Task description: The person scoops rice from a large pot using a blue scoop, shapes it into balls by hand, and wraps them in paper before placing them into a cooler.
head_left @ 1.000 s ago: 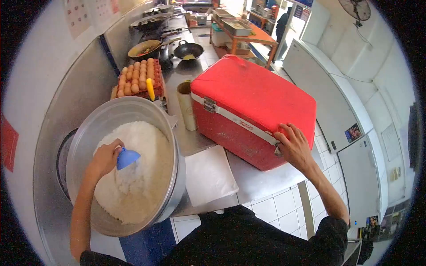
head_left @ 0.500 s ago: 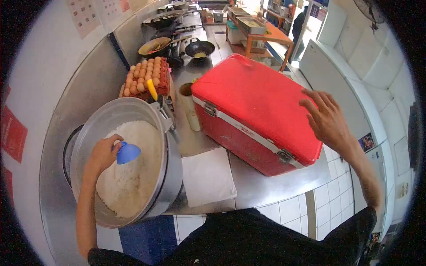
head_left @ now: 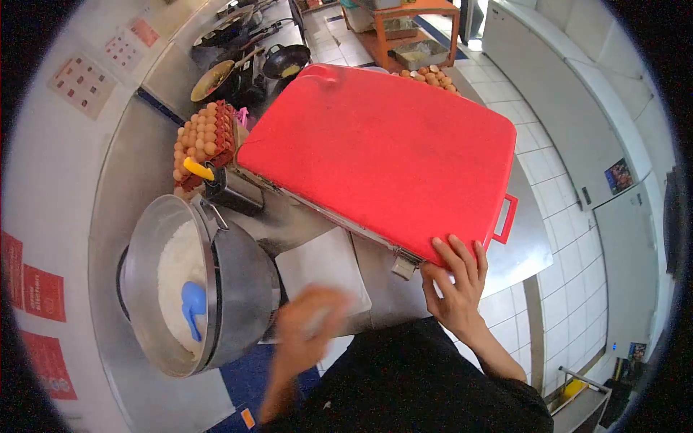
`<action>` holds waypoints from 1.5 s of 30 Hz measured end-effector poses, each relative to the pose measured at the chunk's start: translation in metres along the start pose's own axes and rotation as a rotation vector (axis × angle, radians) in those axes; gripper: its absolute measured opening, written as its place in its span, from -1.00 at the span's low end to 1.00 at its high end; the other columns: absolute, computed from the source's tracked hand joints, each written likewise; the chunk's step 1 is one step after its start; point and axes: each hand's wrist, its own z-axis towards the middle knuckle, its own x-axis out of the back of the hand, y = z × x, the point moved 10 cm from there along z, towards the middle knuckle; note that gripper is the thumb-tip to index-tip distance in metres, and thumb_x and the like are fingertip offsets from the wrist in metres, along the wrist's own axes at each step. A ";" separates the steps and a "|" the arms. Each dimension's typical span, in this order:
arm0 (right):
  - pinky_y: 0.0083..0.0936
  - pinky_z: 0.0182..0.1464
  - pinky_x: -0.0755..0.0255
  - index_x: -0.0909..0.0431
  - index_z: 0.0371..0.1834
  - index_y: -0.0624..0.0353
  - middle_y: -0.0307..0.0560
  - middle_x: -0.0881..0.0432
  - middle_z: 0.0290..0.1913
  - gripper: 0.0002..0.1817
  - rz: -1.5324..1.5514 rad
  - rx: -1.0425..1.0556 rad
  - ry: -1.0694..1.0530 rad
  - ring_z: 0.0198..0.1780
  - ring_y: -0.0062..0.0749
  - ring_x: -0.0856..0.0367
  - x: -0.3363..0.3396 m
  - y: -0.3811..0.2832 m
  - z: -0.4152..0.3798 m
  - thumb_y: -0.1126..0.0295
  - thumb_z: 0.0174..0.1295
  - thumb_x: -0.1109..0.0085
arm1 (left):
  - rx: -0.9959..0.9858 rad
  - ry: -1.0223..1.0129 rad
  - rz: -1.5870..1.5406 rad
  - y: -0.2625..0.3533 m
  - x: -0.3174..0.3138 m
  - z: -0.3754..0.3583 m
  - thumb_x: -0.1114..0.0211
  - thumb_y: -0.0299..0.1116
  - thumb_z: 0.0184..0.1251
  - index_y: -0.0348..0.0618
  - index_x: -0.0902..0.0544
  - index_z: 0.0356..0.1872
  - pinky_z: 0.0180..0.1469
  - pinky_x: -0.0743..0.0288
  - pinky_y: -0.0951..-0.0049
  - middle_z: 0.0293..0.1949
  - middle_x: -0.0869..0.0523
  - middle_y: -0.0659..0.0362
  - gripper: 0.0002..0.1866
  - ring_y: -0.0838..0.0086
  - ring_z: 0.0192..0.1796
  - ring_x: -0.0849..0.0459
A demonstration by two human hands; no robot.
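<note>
A blue scoop lies on the white flour-like powder inside a large metal pot. My left hand, smeared by motion, is to the right of the pot, over the near edge of the counter. Whether it holds anything cannot be made out. My right hand rests at the near right corner of a red cooler box, fingers spread on the lid and thumb by the front edge. Left of that thumb, a metal latch sticks out from the box. The lid is down.
A white sheet or cloth lies on the steel counter between pot and cooler. Stacked eggs and a dark container stand behind the pot. More eggs sit beyond the cooler. Woks are at the back left.
My left hand has let go of the scoop and moved right, out of the pot. My right hand has come down to the cooler's near corner. The view has shifted.
</note>
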 end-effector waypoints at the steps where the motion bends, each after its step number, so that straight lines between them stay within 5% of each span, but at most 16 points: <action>1: 0.08 0.42 -0.08 -0.65 -0.31 0.04 -0.13 -0.58 0.18 -0.77 0.058 -0.041 0.063 0.28 -0.15 -0.46 0.006 0.004 0.000 0.52 -0.09 -0.34 | 0.037 0.017 -0.051 -0.019 -0.041 0.011 -0.21 -0.49 0.34 -0.26 -0.65 -0.07 0.01 -0.52 0.36 -0.07 -0.67 0.00 -0.81 0.32 -0.02 -0.65; 3: 0.07 0.40 -0.11 -0.65 -0.31 0.05 -0.13 -0.61 0.12 -0.76 0.151 -0.056 0.139 0.25 -0.14 -0.48 0.013 0.015 -0.010 0.54 -0.11 -0.32 | 0.257 0.114 -0.334 -0.059 -0.091 0.021 -0.16 -0.42 0.42 -0.28 -0.60 -0.03 0.03 -0.51 0.42 -0.03 -0.61 0.03 -0.79 0.38 0.02 -0.61; 5: 0.05 0.36 -0.20 -0.66 -0.33 0.07 -0.13 -0.65 -0.01 -0.73 0.242 -0.064 0.201 0.19 -0.12 -0.52 0.019 0.021 -0.016 0.58 -0.18 -0.26 | 0.234 0.170 -0.345 -0.064 -0.101 0.025 -0.15 -0.40 0.44 -0.29 -0.59 -0.04 0.03 -0.50 0.44 -0.04 -0.60 0.05 -0.80 0.40 0.00 -0.61; 16: -0.03 0.35 -0.16 -0.65 -0.36 0.03 -0.21 -0.66 -0.06 -0.76 0.192 -0.007 0.230 0.12 -0.22 -0.54 0.013 0.019 -0.012 0.51 -0.17 -0.27 | 0.170 0.394 -0.585 -0.060 -0.100 0.025 -0.11 -0.34 0.49 -0.28 -0.56 -0.23 -0.05 -0.44 0.49 -0.26 -0.58 0.14 -0.80 0.50 -0.16 -0.57; 19: -0.02 0.34 -0.17 -0.64 -0.35 0.03 -0.21 -0.66 -0.08 -0.77 0.219 0.013 0.222 0.12 -0.23 -0.54 0.014 0.020 -0.011 0.51 -0.16 -0.26 | 0.281 0.213 -0.726 -0.089 -0.112 0.015 -0.13 -0.31 0.49 -0.27 -0.59 -0.20 -0.07 -0.42 0.50 -0.38 -0.62 0.17 -0.79 0.52 -0.25 -0.57; 21: 0.01 0.33 -0.18 -0.63 -0.34 0.04 -0.21 -0.65 -0.09 -0.77 0.248 0.028 0.227 0.12 -0.23 -0.54 0.016 0.027 -0.010 0.51 -0.14 -0.26 | 0.250 0.268 -0.048 -0.092 -0.094 0.015 -0.12 -0.28 0.49 -0.26 -0.61 -0.13 -0.11 -0.43 0.47 -0.46 -0.63 0.18 -0.76 0.50 -0.32 -0.57; 22: 0.06 0.35 -0.15 -0.62 -0.30 0.04 -0.17 -0.64 -0.04 -0.77 0.267 0.017 0.272 0.15 -0.19 -0.51 0.020 0.032 -0.014 0.46 -0.11 -0.27 | 0.242 0.268 -0.048 -0.090 -0.093 0.011 -0.12 -0.28 0.49 -0.26 -0.61 -0.13 -0.11 -0.43 0.47 -0.46 -0.63 0.18 -0.76 0.50 -0.32 -0.57; 25: 0.16 0.37 -0.09 -0.59 -0.20 0.04 -0.08 -0.59 0.05 -0.72 0.278 -0.014 0.326 0.23 -0.10 -0.45 0.025 0.043 -0.010 0.34 -0.04 -0.28 | 0.178 0.236 -0.239 -0.051 -0.083 0.014 -0.10 -0.25 0.51 -0.24 -0.62 0.02 -0.20 -0.47 0.49 -0.31 -0.70 0.16 -0.71 0.51 -0.34 -0.58; 27: 0.24 0.43 0.03 -0.54 -0.06 0.02 -0.01 -0.52 0.18 -0.59 0.257 -0.012 0.303 0.33 0.02 -0.36 0.019 0.052 -0.010 0.18 0.00 -0.30 | 0.398 0.053 -0.625 -0.048 -0.104 0.020 -0.11 -0.25 0.51 -0.36 -0.53 0.15 -0.27 -0.55 0.50 -0.15 -0.70 0.05 -0.61 0.54 -0.32 -0.59; 31: 0.25 0.45 0.09 -0.51 -0.01 0.01 -0.04 -0.52 0.22 -0.53 0.228 0.046 0.241 0.37 0.02 -0.31 0.008 0.055 -0.013 0.19 -0.03 -0.33 | 0.546 0.021 -0.886 -0.052 -0.109 0.017 -0.06 -0.22 0.53 -0.35 -0.48 0.23 -0.36 -0.57 0.50 -0.08 -0.70 0.03 -0.56 0.56 -0.31 -0.60; 34: 0.27 0.44 0.07 -0.48 0.00 0.08 0.04 -0.51 0.20 -0.55 0.184 0.060 0.230 0.36 0.10 -0.32 0.006 0.052 -0.015 0.15 0.06 -0.28 | 0.564 0.020 -0.954 -0.061 -0.111 0.017 -0.01 -0.17 0.56 -0.35 -0.48 0.22 -0.42 -0.54 0.51 -0.13 -0.72 0.03 -0.55 0.57 -0.42 -0.59; 36: 0.25 0.44 0.09 -0.49 0.00 0.02 -0.04 -0.50 0.20 -0.53 0.197 0.073 0.244 0.37 0.03 -0.29 0.007 0.049 -0.012 0.17 0.00 -0.33 | 0.500 -0.160 -0.655 -0.064 -0.115 0.025 0.00 -0.14 0.57 -0.31 -0.51 0.18 -0.46 -0.51 0.56 -0.26 -0.74 0.07 -0.56 0.59 -0.52 -0.56; 37: 0.23 0.45 0.11 -0.51 0.00 -0.05 -0.12 -0.49 0.20 -0.51 0.193 0.064 0.242 0.39 -0.04 -0.27 0.008 0.050 -0.012 0.19 -0.06 -0.38 | 0.514 -0.144 -0.608 -0.064 -0.112 0.028 0.00 -0.12 0.57 -0.28 -0.55 0.14 -0.54 -0.39 0.60 -0.48 -0.66 0.19 -0.57 0.65 -0.63 -0.46; 41: 0.30 0.43 0.07 -0.47 -0.02 0.02 -0.04 -0.50 0.16 -0.51 0.154 0.088 0.193 0.35 0.03 -0.30 0.006 0.050 -0.012 0.23 -0.04 -0.39 | 0.431 -0.274 -0.546 -0.069 -0.110 0.035 0.01 -0.14 0.57 -0.25 -0.53 0.16 -0.60 -0.26 0.59 -0.63 -0.48 0.30 -0.59 0.66 -0.66 -0.36; 43: 0.28 0.43 0.08 -0.47 -0.02 0.00 -0.06 -0.50 0.16 -0.51 0.153 0.097 0.196 0.35 0.02 -0.30 0.006 0.051 -0.014 0.22 -0.05 -0.40 | 0.669 -0.308 -1.121 -0.070 -0.125 0.019 0.03 -0.19 0.57 -0.22 -0.50 0.19 -0.63 -0.15 0.57 -0.68 -0.33 0.33 -0.62 0.65 -0.69 -0.27; 45: 0.23 0.44 0.08 -0.47 -0.02 -0.05 -0.11 -0.51 0.16 -0.49 0.136 0.104 0.177 0.36 -0.03 -0.30 0.006 0.052 -0.012 0.15 -0.06 -0.44 | 0.647 -0.287 -1.127 -0.064 -0.128 0.018 0.03 -0.22 0.56 -0.21 -0.48 0.21 -0.63 -0.17 0.57 -0.68 -0.33 0.33 -0.63 0.64 -0.69 -0.28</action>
